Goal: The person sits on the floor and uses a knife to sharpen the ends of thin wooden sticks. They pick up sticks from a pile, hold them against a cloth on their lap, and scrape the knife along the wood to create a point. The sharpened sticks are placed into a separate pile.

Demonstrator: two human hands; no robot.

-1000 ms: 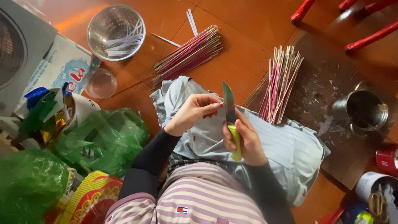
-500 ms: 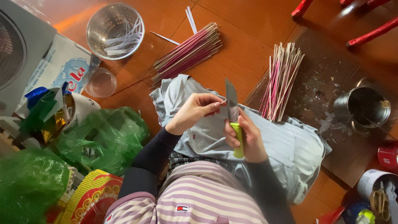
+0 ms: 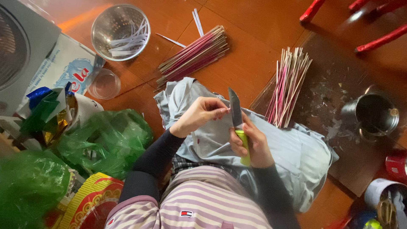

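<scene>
Over a wooden floor, right hand gripped a green-handled knife blade-up while left hand fingers pinched a thin strip touching the edge over a grey cloth; a slip would likely cut the fingertips.

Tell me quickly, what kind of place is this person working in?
Probably a home floor used as a craft spot: orange floor tiles, bundles of pink sticks laid out, a metal colander holding white strips, and green plastic bags crowded nearby.
</scene>
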